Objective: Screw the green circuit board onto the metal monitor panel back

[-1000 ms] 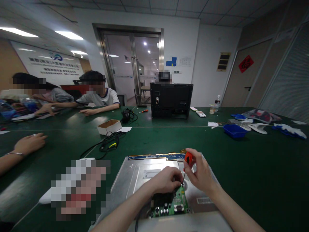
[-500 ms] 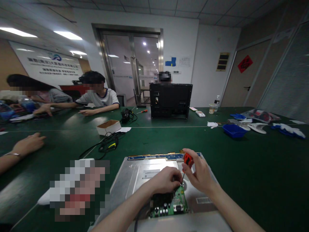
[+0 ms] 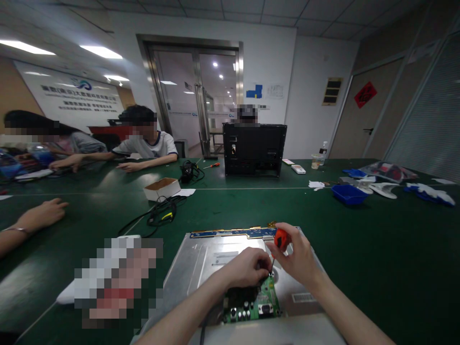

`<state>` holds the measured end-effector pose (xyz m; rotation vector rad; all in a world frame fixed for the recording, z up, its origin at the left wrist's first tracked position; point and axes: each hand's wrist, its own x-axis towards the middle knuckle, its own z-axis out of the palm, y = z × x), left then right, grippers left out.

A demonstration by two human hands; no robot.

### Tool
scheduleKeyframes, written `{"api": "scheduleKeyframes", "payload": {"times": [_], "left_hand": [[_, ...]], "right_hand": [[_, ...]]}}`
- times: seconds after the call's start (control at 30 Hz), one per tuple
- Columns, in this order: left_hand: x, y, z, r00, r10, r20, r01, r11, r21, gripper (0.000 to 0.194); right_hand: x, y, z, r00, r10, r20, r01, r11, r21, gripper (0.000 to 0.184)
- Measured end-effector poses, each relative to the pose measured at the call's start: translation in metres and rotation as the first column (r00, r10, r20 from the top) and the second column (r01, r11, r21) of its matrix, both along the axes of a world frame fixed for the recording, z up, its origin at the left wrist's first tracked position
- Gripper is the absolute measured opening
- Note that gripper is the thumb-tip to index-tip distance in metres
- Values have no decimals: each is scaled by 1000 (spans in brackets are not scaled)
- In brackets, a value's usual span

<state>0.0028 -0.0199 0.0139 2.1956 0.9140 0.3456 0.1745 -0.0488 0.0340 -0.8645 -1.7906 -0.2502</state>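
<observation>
Resting at our far left, another person's hand (image 3: pixel 43 213) is lying on the green table (image 3: pixel 377 249). Nearer the middle, we are holding our left hand (image 3: pixel 247 266) over the metal panel (image 3: pixel 194 268), just where it was half a second ago. Its fingertips are bunching together beside the tip of the screwdriver (image 3: pixel 281 240), and we are not able to tell whether they are pinching anything. Below, the green circuit board (image 3: pixel 271 290) is lying on the panel, partly hidden. Above the board's upper corner, the screwdriver is slanting: its long axis is running from the orange handle, higher and to the right, to the shank, pointing down and slightly left. Our right hand (image 3: pixel 295 256) is pinching that handle between thumb and fingers; the thumb is now reaching further left, and the handle is showing us a different face.
</observation>
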Motion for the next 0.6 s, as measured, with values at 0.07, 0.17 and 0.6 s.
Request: {"api": "scheduleKeyframes", "payload": {"times": [0.07, 0.17, 0.6], "left_hand": [[0, 0, 0, 1000, 4, 2, -4, 1000, -1, 14], [0, 0, 0, 1000, -1, 4, 1, 1000, 2, 13], [0, 1, 0, 1000, -12, 5, 12, 1000, -16, 15]], "right_hand": [[0, 0, 0, 1000, -12, 3, 12, 1000, 2, 24], [0, 0, 1, 1000, -16, 9, 16, 1000, 11, 26], [2, -6, 9, 993, 113, 38, -108, 988, -113, 37]]}}
